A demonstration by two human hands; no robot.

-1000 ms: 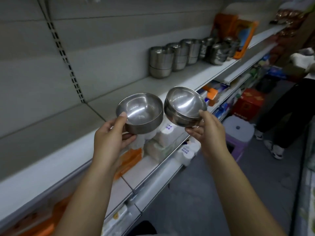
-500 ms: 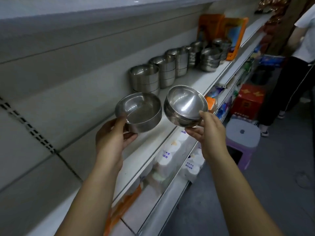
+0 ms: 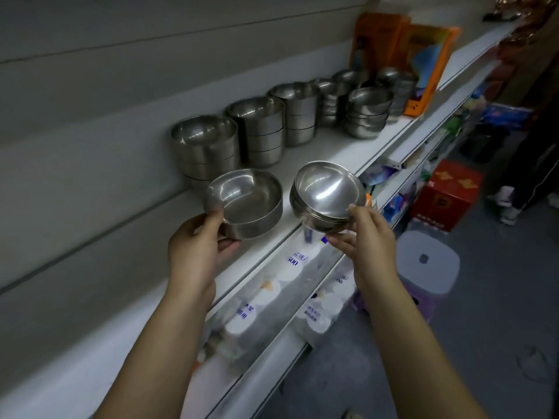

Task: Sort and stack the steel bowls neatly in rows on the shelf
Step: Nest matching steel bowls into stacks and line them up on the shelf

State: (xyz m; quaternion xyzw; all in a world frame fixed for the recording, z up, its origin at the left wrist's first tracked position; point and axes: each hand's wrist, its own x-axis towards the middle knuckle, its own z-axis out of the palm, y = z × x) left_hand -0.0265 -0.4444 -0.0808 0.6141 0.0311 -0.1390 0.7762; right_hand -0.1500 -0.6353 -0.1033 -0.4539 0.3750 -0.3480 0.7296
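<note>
- Plastic stool (image 3: 425, 261): grey seat, purple legs, standing on the floor.
- Red carton (image 3: 444, 195): just behind the stool.
- Tissue-roll packs (image 3: 290, 285): left of the stool.
- Orange boxes (image 3: 423, 65): well beyond the stool, higher up.

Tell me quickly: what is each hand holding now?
Left hand: grips the flat-bottomed bowl.
Right hand: grips the round bowl.

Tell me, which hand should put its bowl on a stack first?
Probably left. The left hand holds a straight-sided bowl just in front of the nearest stack of matching bowls. The right hand holds a rounder bowl, matching a rounded stack farther along the shelf.
</note>
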